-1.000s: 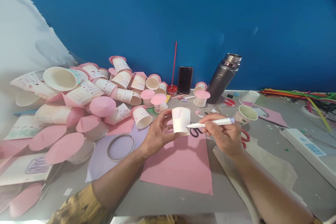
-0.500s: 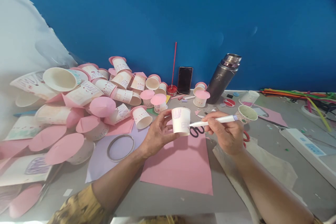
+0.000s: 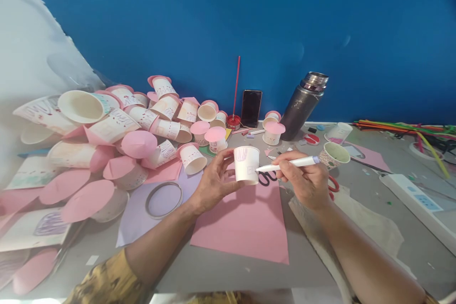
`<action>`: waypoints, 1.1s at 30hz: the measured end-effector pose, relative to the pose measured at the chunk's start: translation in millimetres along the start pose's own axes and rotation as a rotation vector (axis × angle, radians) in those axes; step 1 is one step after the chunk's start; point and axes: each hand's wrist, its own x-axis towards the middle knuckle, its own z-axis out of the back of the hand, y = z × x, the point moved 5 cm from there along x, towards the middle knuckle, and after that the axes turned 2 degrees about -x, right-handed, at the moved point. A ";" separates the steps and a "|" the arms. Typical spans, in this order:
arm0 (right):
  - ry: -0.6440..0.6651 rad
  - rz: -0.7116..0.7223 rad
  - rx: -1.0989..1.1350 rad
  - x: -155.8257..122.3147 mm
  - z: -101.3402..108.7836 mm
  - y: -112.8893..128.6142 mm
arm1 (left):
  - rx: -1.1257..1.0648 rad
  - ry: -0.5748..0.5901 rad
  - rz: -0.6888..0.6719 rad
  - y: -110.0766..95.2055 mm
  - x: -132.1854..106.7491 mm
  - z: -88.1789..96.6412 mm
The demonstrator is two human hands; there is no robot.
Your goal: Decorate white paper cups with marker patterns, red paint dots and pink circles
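My left hand (image 3: 216,178) grips a white paper cup (image 3: 245,164) from its left side, holding it upright above a pink paper sheet (image 3: 245,228). Faint purple scribbles mark the cup near its rim, with small outlined shapes lower down. Between the fingers of my right hand (image 3: 305,180) is a white marker (image 3: 295,162) with a pale purple end. Its tip touches or nearly touches the cup's lower right side. Behind the cup and marker, the black-handled scissors (image 3: 265,178) are partly hidden.
Many decorated cups with pink paper discs (image 3: 138,144) pile up on the left. A grey ring (image 3: 147,204) lies on purple paper (image 3: 130,225). At the back stand a phone (image 3: 251,108) and a dark flask (image 3: 299,109). On the right are a patterned cup (image 3: 326,157) and a power strip (image 3: 415,204).
The marker tip has shifted slightly left and stays by the cup's lower side, where the faint marks are. The cup has moved a touch to the right.
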 end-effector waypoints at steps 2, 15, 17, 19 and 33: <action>0.000 -0.008 -0.018 -0.2 0.6 -0.8 | 0.000 0.000 -0.005 0.2 0.1 0.4; -0.006 -0.017 -0.024 -0.7 1.8 -3.4 | 0.011 0.012 -0.005 1.8 0.2 1.6; -0.037 -0.047 0.017 -1.3 3.5 -7.0 | 0.018 0.006 -0.007 0.9 0.5 1.4; -0.079 -0.078 0.061 -1.3 5.2 -11.1 | 0.026 -0.001 -0.013 -0.5 0.7 1.1; -0.019 -0.180 -0.184 4.2 -5.0 -27.0 | 0.606 0.083 -0.218 -2.7 -12.9 -5.2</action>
